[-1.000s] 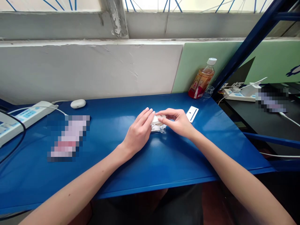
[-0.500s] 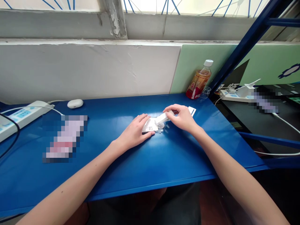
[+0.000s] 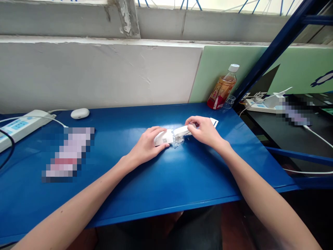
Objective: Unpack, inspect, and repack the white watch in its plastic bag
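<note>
My left hand (image 3: 146, 146) grips a small white box (image 3: 163, 137) with a printed label, held just above the blue table (image 3: 166, 180). My right hand (image 3: 205, 131) pinches a narrow white piece (image 3: 181, 130) that sticks out of the box's right end. A bit of crumpled clear plastic wrap (image 3: 178, 141) lies under the two parts. A white card (image 3: 214, 122) peeks out behind my right hand.
A bottle of orange drink (image 3: 222, 87) stands at the back right by a green panel. A white power strip (image 3: 19, 125) and a white earbud case (image 3: 79, 113) lie at the left. A blue frame post and a second power strip (image 3: 261, 103) sit on the right.
The hands were closed together over the box. Now they have drawn apart, with the narrow white piece pulled out to the right and the box tilted in my left hand.
</note>
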`<state>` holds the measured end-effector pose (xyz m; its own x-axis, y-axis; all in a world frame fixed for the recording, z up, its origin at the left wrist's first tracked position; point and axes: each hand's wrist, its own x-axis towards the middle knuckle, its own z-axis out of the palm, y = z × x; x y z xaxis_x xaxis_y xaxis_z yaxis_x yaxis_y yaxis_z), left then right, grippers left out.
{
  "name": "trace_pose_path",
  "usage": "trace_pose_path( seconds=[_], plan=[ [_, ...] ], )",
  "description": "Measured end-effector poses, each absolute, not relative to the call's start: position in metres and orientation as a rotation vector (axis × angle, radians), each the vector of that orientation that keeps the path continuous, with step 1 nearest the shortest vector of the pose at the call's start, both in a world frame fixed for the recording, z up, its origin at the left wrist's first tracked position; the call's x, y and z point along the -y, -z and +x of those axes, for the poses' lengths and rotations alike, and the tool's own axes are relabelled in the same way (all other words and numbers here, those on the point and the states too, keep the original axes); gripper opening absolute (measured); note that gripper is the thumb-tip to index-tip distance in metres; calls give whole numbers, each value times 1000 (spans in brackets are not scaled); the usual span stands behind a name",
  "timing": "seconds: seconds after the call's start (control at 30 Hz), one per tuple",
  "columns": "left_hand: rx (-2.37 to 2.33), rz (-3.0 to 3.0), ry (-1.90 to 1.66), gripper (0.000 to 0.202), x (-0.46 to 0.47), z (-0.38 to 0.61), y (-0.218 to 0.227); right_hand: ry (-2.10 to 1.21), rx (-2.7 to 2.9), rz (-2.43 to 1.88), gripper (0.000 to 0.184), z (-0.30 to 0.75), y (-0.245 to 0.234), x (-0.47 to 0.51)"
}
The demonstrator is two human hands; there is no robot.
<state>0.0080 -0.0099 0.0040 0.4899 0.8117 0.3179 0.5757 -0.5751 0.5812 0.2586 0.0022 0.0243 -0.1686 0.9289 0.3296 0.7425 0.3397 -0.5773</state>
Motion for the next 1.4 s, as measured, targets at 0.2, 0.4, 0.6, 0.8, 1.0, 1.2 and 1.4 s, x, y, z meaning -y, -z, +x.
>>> trace_pose_path(
  seconds=[0.2, 0.4, 0.6, 0.8, 1.0, 1.2, 1.4],
  plan=[
    [-1144, 2336, -829, 40, 10, 8, -4, -530, 1899, -1478, 19, 258, -25, -3],
    [-1131, 2379, -819, 42, 10, 7, 1, -485, 1999, -1456, 17, 243, -14, 4],
    [-1137, 2413, -792, 43, 11, 6, 3, -175, 2229, -1453, 24, 243, -12, 8],
    [-1127, 2440, -763, 44, 10, 5, 2, -323, 2477, -1029, 25, 265, -24, 0],
    [-1112, 2457, -763, 45, 10, 5, 5, -333, 2505, -962, 22, 269, -21, -4],
    [-1103, 2477, -772, 45, 10, 5, 6, -191, 2498, -964, 18, 259, -10, -2],
    [-1125, 2474, -761, 46, 10, 5, 7, -148, 2479, -951, 18, 253, -1, -2]
  ],
)
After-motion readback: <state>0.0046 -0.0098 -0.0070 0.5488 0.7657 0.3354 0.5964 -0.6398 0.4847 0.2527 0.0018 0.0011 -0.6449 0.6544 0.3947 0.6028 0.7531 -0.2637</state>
